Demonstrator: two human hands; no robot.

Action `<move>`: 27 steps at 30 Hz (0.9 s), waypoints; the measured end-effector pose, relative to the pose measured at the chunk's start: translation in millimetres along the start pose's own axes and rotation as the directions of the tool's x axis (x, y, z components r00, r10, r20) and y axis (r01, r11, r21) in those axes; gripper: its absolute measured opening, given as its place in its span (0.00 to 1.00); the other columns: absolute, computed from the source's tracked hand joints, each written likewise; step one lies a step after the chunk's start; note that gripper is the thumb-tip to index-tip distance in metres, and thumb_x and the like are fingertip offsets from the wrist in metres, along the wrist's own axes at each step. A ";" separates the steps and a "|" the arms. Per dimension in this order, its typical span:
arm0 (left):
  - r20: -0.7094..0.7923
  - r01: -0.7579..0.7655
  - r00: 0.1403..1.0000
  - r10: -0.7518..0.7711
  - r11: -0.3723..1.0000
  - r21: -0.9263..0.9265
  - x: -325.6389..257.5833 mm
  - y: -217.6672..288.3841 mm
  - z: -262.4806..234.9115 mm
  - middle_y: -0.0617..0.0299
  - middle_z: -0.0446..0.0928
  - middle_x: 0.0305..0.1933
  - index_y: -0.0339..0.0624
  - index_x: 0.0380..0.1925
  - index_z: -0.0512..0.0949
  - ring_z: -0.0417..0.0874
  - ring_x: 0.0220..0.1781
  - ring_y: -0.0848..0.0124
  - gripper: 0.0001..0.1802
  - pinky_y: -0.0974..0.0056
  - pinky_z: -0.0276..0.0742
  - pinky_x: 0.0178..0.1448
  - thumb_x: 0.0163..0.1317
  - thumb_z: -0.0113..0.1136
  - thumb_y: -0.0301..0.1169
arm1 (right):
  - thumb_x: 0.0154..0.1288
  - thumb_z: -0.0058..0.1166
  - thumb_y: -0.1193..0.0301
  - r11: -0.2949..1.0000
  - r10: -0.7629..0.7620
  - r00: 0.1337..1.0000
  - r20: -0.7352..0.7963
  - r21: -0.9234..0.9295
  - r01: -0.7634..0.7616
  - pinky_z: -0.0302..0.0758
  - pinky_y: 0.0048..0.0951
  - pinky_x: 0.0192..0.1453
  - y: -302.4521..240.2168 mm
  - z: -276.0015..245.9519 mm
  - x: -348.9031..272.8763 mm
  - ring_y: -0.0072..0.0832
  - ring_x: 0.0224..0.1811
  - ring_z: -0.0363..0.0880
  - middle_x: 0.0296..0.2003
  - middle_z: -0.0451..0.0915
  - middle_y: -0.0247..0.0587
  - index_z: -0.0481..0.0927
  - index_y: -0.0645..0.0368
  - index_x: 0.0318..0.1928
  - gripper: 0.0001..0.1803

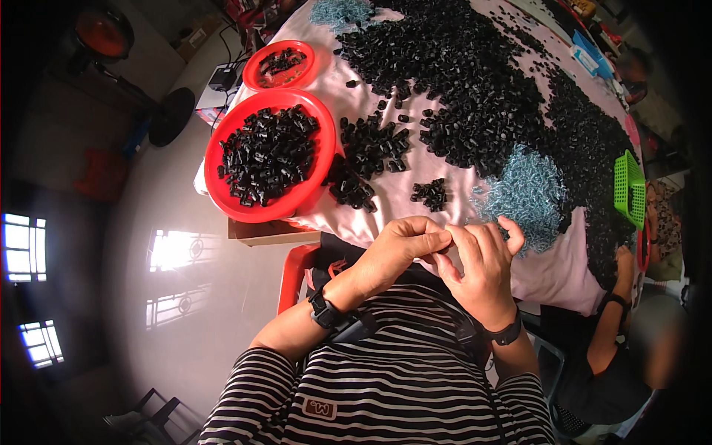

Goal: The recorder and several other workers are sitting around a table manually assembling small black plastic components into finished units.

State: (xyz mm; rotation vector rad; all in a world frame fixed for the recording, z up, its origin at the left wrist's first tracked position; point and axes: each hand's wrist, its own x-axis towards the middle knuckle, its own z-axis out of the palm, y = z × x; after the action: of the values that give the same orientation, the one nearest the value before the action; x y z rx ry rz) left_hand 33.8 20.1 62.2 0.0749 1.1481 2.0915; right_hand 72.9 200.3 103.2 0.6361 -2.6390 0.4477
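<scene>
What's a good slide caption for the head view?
Both hands, left hand and right hand, meet beside trays of black parts.

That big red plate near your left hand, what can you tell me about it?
The large red plate is round and shallow with a raised rim, and looks like glossy plastic. It lies flat at the left edge of the table, on the pink cloth, partly overhanging the corner. A heap of small black parts fills its middle, leaving the rim bare. A smaller red plate sits just beyond it. Neither hand touches it.
</scene>
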 end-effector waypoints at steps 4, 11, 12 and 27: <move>-0.042 -0.018 0.999 0.017 0.999 -0.027 -0.4 -1.1 1.3 0.63 0.85 0.38 0.38 0.40 0.84 0.84 0.41 0.76 0.12 0.67 0.76 0.52 0.72 0.64 0.37 | 0.55 0.72 0.66 1.000 0.012 1.000 -0.005 -0.022 -0.012 0.56 0.50 0.69 -4.5 -0.8 2.5 0.28 0.38 0.76 0.34 0.75 0.31 0.80 0.56 0.51 0.23; -0.056 0.024 0.998 -0.025 0.999 -0.021 -0.4 -0.7 0.5 0.66 0.84 0.37 0.39 0.39 0.84 0.81 0.40 0.78 0.11 0.68 0.75 0.51 0.71 0.65 0.36 | 0.53 0.74 0.62 0.997 -0.009 0.999 0.039 -0.077 0.012 0.57 0.49 0.69 -2.6 0.6 -0.3 0.28 0.37 0.75 0.31 0.73 0.29 0.82 0.57 0.48 0.24; -0.047 0.032 0.998 -0.032 0.999 -0.004 -0.5 0.7 0.0 0.66 0.84 0.36 0.39 0.39 0.84 0.81 0.40 0.78 0.11 0.68 0.75 0.51 0.71 0.65 0.36 | 0.53 0.74 0.62 0.997 -0.011 0.999 0.030 -0.073 0.013 0.57 0.49 0.69 -2.7 0.6 -0.1 0.28 0.36 0.75 0.30 0.73 0.30 0.82 0.58 0.48 0.24; 0.045 0.114 0.992 -0.118 0.990 0.079 -3.2 2.3 -0.6 0.62 0.85 0.36 0.37 0.39 0.84 0.85 0.39 0.74 0.22 0.67 0.81 0.45 0.73 0.61 0.49 | 0.55 0.70 0.63 0.994 -0.040 0.999 -0.011 -0.104 0.038 0.59 0.48 0.67 -0.6 0.9 0.9 0.27 0.34 0.73 0.27 0.70 0.30 0.79 0.55 0.35 0.14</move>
State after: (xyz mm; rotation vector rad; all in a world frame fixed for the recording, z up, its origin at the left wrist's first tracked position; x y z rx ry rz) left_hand 34.6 17.0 64.4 0.0930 1.1749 1.9335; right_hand 72.2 199.2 103.0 0.6485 -2.6133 0.3005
